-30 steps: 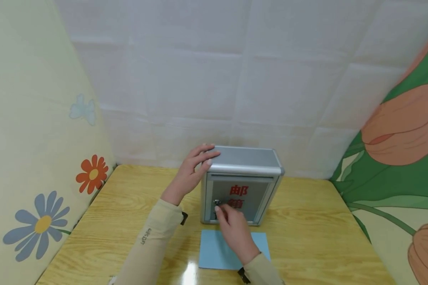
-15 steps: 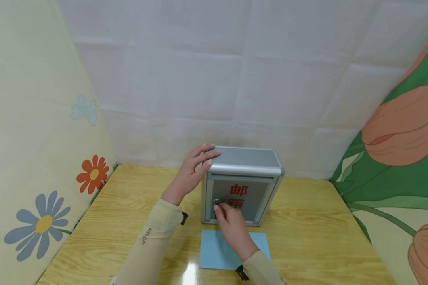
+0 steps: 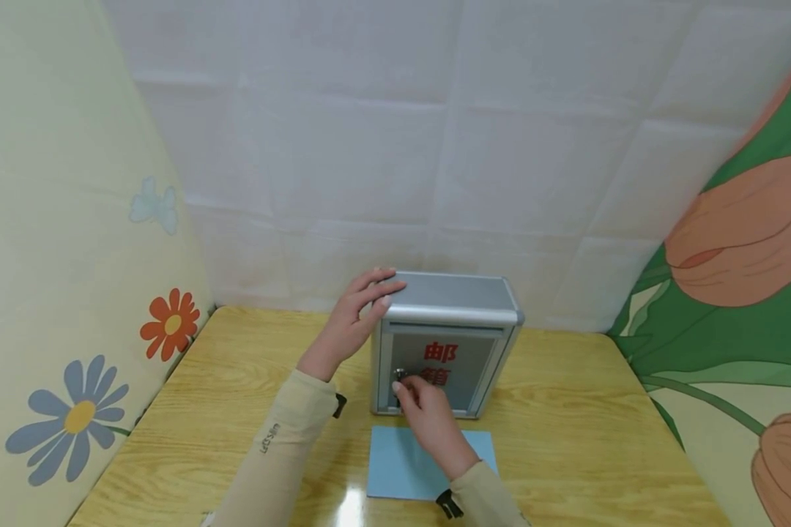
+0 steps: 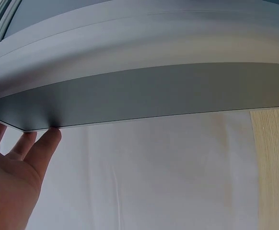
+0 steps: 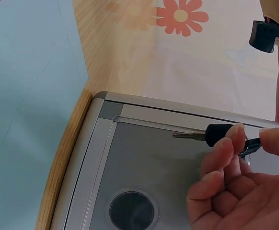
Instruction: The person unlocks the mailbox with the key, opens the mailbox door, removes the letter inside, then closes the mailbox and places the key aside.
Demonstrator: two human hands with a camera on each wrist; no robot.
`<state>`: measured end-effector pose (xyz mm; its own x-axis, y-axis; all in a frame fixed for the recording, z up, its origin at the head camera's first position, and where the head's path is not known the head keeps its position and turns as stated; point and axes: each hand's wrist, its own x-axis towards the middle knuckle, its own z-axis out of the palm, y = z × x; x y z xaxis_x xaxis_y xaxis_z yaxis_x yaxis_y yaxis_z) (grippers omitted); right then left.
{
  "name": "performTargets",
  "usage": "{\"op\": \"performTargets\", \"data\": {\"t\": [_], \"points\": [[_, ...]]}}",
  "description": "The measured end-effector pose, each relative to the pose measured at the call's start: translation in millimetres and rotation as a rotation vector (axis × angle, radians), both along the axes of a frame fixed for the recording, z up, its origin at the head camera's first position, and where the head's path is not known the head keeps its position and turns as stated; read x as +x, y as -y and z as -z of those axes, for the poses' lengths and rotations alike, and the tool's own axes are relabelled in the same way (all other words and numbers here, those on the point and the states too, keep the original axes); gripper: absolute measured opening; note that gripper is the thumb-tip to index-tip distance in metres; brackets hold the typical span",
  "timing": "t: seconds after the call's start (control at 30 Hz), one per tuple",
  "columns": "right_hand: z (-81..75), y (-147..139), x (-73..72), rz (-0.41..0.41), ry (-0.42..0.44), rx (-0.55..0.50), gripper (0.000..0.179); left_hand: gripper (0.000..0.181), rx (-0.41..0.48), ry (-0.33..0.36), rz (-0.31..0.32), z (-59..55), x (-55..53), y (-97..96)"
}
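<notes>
A grey metal mailbox (image 3: 458, 293) with silver edges and red Chinese characters stands upright on the wooden table. My left hand (image 3: 349, 322) rests on its top left corner, fingers extended over the edge. At the small lock (image 3: 399, 373) on the left of the front door, my right hand (image 3: 431, 421) pinches a black-headed key (image 5: 252, 145) between thumb and fingers. A second key (image 5: 216, 134), with a black head and bare metal blade, hangs beside the fingers in the right wrist view. The fingers partly hide the lock there.
A light blue sheet (image 3: 395, 472) lies flat on the table (image 3: 567, 432) in front of the mailbox, partly under the right forearm. Behind stands a white cloth backdrop (image 3: 343, 146). Flower-printed cloths hang at both sides.
The right wrist has turned very slightly at the lock. My left hand stays on the mailbox corner, and the mailbox and blue sheet have not moved.
</notes>
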<state>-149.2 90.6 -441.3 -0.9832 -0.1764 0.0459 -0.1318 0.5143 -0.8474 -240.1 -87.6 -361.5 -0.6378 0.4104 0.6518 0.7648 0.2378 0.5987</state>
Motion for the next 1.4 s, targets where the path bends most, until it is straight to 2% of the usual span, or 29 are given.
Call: {"op": "performTargets", "data": {"t": [0.2,0.33,0.47,0.53,0.67,0.83,1.1,1.4], "points": [[-1.1,0.0,-0.4,0.044,-0.076,0.010,0.040,0.037,0.000,0.007,-0.001,-0.6,1.3,0.1],[-1.2,1.0,0.9,0.075,-0.105,0.059,0.040,0.033,0.012,0.019,0.003,-10.5,10.8,-1.7],[-2.5,3.5,3.6,0.117,-0.189,0.202,0.038,0.032,0.022,0.037,0.012,-26.0,24.9,-3.2],[-3.9,4.9,5.0,0.132,-0.251,0.286,0.037,0.032,0.016,0.040,0.010,-28.5,26.9,-3.1],[-6.3,6.5,6.4,0.140,-0.345,0.382,0.038,0.033,0.015,0.031,0.007,-16.9,16.8,-2.0],[-6.6,7.4,7.9,0.144,-0.386,0.402,0.036,0.034,0.006,0.016,0.002,-2.0,3.7,0.3],[-6.6,7.0,8.2,0.149,-0.401,0.403,0.033,0.043,-0.006,0.017,-0.001,-0.8,1.4,0.9],[-6.3,5.2,7.2,0.138,-0.389,0.375,0.031,0.036,0.002,0.003,0.007,0.8,0.4,0.4]]}}
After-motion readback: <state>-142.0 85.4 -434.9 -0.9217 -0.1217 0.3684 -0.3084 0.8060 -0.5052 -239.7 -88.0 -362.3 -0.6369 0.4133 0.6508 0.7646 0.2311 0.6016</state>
